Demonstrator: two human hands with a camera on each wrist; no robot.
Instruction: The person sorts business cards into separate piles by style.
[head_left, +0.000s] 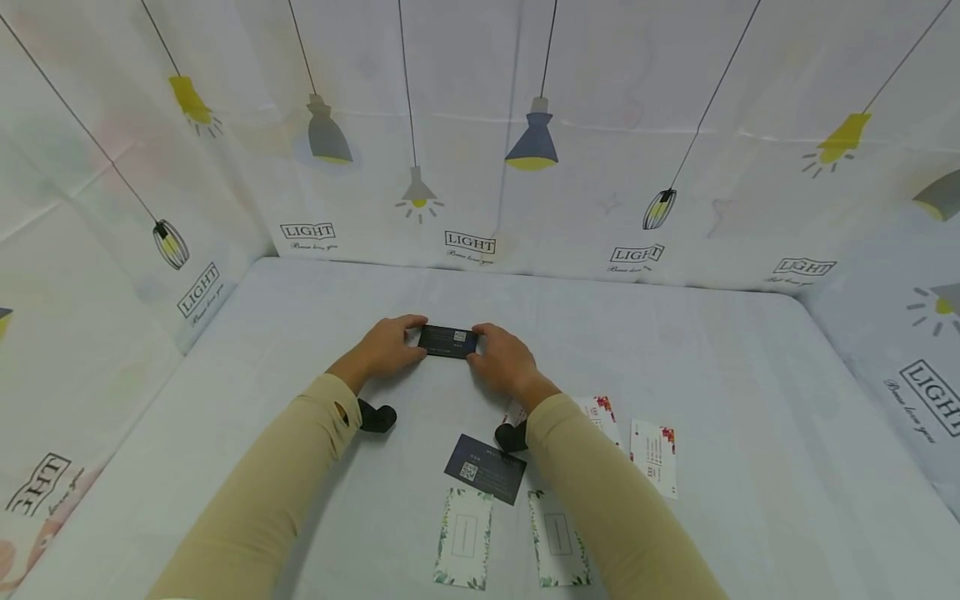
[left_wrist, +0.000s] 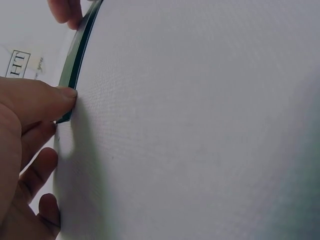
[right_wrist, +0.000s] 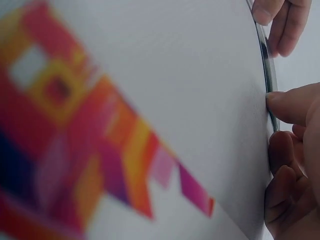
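A dark business card (head_left: 442,342) with a small QR code lies crosswise between the two hands, its long side running left to right. The left hand (head_left: 386,346) pinches its left end between thumb and fingers. At the opposite end, the right hand (head_left: 504,360) grips the card the same way. Seen nearly edge-on in the left wrist view, the card (left_wrist: 80,55) is a thin dark strip under the thumb (left_wrist: 62,100). Close to the tabletop in the right wrist view, the card's edge (right_wrist: 267,60) shows beside the right thumb (right_wrist: 287,106).
Nearer the body lie another dark card (head_left: 491,471) and two leaf-bordered cards (head_left: 463,537). White cards with red corners (head_left: 654,458) lie on the right, some partly hidden by the right forearm. A printed curtain (head_left: 465,100) borders the white table (head_left: 330,287).
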